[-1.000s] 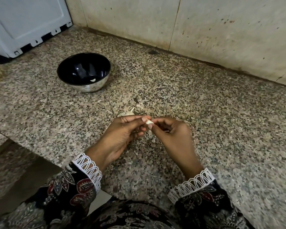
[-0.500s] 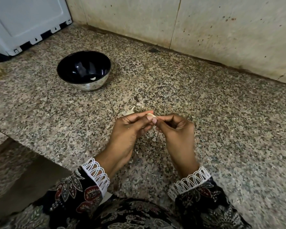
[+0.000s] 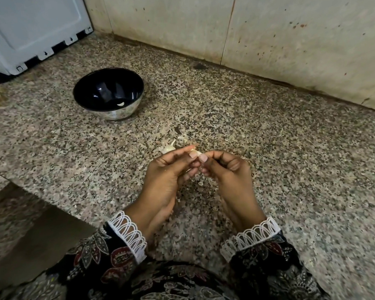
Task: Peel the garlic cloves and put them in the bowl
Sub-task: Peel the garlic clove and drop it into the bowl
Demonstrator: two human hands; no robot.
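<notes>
While we hold the garlic clove (image 3: 195, 153) up between both sets of fingertips, the job is to work the papery skin off without crushing the flesh, so we would judge it best to keep the left hand (image 3: 167, 176) as the steady clamp and let the right hand (image 3: 227, 172) do the picking, catching a loose edge with a nail and pulling along the clove and not across it. A light pinch should serve better than a hard squeeze, since a small clove can slip out sideways. Our left hand has its thumb and forefinger closed on the clove from the left, the other fingers curled beneath; our right hand meets it from the right, fingers bent inward and the tips pinching at the same clove, so neither hand is free. Both wrists come up from the lace-edged sleeves (image 3: 128, 233) and hover above the granite counter (image 3: 290, 169), apart from it. Just beyond the fingertips lies the rest of the garlic bulb (image 3: 168, 147) with scraps of skin (image 3: 200, 182) about. Farther off to the left stands the bowl (image 3: 108, 94), with one peeled clove (image 3: 120, 104) already in it.
</notes>
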